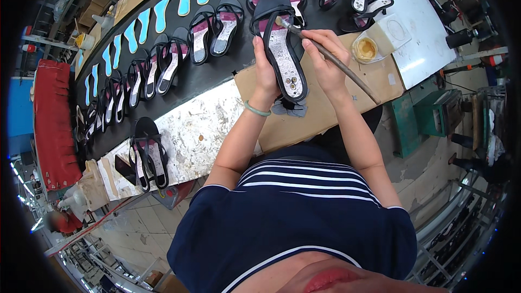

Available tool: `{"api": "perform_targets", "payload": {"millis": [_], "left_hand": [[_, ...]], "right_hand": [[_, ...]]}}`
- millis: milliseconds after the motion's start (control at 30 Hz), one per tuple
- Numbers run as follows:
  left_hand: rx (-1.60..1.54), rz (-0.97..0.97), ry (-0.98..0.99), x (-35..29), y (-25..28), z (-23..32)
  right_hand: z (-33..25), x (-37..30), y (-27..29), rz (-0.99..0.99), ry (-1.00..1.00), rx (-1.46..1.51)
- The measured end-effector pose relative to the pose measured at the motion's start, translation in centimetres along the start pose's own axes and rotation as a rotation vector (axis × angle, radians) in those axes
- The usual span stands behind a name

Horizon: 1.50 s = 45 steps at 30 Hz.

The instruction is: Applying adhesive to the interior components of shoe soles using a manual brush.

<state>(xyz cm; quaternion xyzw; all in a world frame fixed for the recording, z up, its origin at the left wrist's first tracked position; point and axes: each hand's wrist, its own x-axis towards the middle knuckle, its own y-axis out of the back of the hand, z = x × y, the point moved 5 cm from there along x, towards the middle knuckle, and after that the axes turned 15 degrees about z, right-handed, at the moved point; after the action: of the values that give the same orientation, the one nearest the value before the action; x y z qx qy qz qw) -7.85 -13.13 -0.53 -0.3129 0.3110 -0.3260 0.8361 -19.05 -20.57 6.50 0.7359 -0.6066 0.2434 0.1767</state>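
Left hand (265,73) grasping black sandal (282,57), thumb along its left edge, other fingers mostly hidden underneath; right hand (328,57) pinching brush (347,70) by the handle, thumb and forefinger fairly near the bristles. Brushing looks like the step in hand; to do it well, I'd say hold the sole firm, tilt the footbed up, use short light strokes, spread thin out to the edges, and mind the straps. Sandal sits between the hands: right of the left thumb, heel end toward the wearer, toe strap farthest; right fingertips just beside its right edge, contact unclear. Bristles are at the purple front part, below the toe strap. Off to the right, near the hand, tub (364,50) of yellowish paste. Farther: row of sandals (202,35) on the dark bench top (217,70), then blue insole pieces (183,0) behind.
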Motion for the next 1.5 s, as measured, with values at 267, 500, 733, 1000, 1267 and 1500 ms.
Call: {"api": "perform_targets", "payload": {"millis": [267, 500, 733, 1000, 1267, 1500], "left_hand": [[0.023, 0.01, -0.012, -0.5, -0.4, 0.2], [0.025, -0.009, -0.005, -0.5, -0.5, 0.3], [0.043, 0.012, 0.025, -0.6, -0.2, 0.2], [0.078, 0.014, 0.005, -0.8, -0.2, 0.4], [0.116, -0.017, -0.009, -0.5, 0.2, 0.2], [0.081, -0.011, 0.001, 0.0, 0.4, 0.0]], "right_hand": [[-0.6, 0.1, -0.5, -0.049, 0.019, 0.004], [-0.8, 0.4, -0.8, -0.098, 0.014, 0.029], [-1.1, 1.6, -0.4, -0.195, -0.045, 0.059], [-1.9, 2.8, 0.1, -0.287, 0.007, 0.061], [-2.1, 3.2, 0.7, -0.421, -0.007, 0.024], [-2.4, 2.3, 2.3, -0.23, -0.037, 0.021]]}}
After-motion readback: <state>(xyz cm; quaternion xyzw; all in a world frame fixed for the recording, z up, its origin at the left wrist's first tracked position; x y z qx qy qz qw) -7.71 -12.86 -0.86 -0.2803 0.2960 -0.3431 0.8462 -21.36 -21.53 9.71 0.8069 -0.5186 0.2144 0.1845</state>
